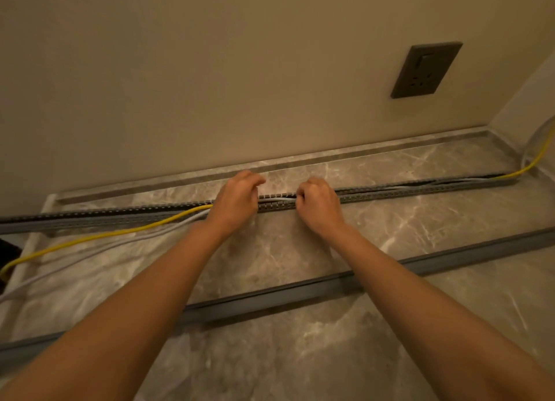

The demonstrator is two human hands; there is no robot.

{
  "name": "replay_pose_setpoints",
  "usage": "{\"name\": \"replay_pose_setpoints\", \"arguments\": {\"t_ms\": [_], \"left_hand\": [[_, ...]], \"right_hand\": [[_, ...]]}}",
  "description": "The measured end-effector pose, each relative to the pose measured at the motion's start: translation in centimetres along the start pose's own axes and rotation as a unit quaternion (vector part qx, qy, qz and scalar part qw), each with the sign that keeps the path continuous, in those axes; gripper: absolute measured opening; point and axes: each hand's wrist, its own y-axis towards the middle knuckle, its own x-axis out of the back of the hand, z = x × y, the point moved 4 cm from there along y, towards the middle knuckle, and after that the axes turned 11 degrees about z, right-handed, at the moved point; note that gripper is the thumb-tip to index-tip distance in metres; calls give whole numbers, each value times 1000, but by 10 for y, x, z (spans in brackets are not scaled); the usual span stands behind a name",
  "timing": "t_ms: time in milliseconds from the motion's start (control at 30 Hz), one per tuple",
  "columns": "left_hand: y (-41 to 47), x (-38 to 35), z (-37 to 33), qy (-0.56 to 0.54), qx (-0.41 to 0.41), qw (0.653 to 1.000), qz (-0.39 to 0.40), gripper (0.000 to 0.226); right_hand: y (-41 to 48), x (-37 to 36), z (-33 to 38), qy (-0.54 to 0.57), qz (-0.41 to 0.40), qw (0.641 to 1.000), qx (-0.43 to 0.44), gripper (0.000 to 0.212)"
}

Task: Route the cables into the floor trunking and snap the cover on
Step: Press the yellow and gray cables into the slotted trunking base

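Note:
A long grey slotted trunking (405, 190) lies on the marble floor, parallel to the wall. A yellow cable (99, 237) and grey cables (90, 252) lie inside its right half and spill out over the floor on the left. My left hand (237, 202) and my right hand (319, 204) rest on the trunking's middle, fingers curled over the cables there. The fingertips are hidden, so the grip is unclear. The long grey cover (300, 292) lies loose on the floor nearer to me, under my forearms.
A beige wall with a dark socket plate (426, 70) rises behind the trunking. A marble skirting (330, 155) runs along its foot. The room's corner is at the right, where the yellow cable climbs away. A dark opening (7, 250) shows at the far left.

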Motion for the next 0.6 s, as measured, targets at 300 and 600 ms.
{"name": "replay_pose_setpoints", "arguments": {"t_ms": [300,600], "left_hand": [[-40,25,62,220,37,970,95,23],[-64,46,95,260,-99,955,103,13]], "right_hand": [[1,-31,68,38,45,994,96,27],[2,-57,118,44,35,996,71,22]]}}
